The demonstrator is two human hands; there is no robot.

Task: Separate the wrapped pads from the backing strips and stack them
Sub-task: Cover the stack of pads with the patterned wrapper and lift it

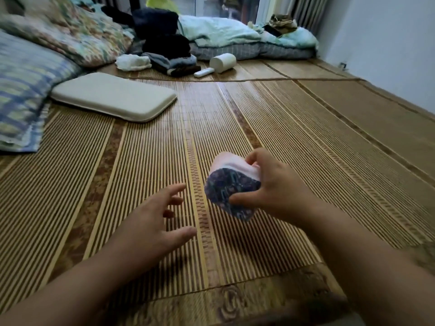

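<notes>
My right hand [280, 187] grips a bundle of wrapped pads [229, 187] just above the bamboo mat [141, 175]. The bundle is curled, pale pink on its upper side and dark purple with a pattern on the side facing me. My thumb presses its lower edge and my fingers hook over its top. My left hand [157, 215] hovers a short way to the left of the bundle, fingers spread, holding nothing. No separate backing strips can be made out.
A flat cream cushion [113, 96] lies on the mat at the upper left beside folded quilts [26, 85]. Further back are dark folded clothes [164, 43], a white roll [222, 62], a white remote [203, 72] and a pale green blanket [235, 31].
</notes>
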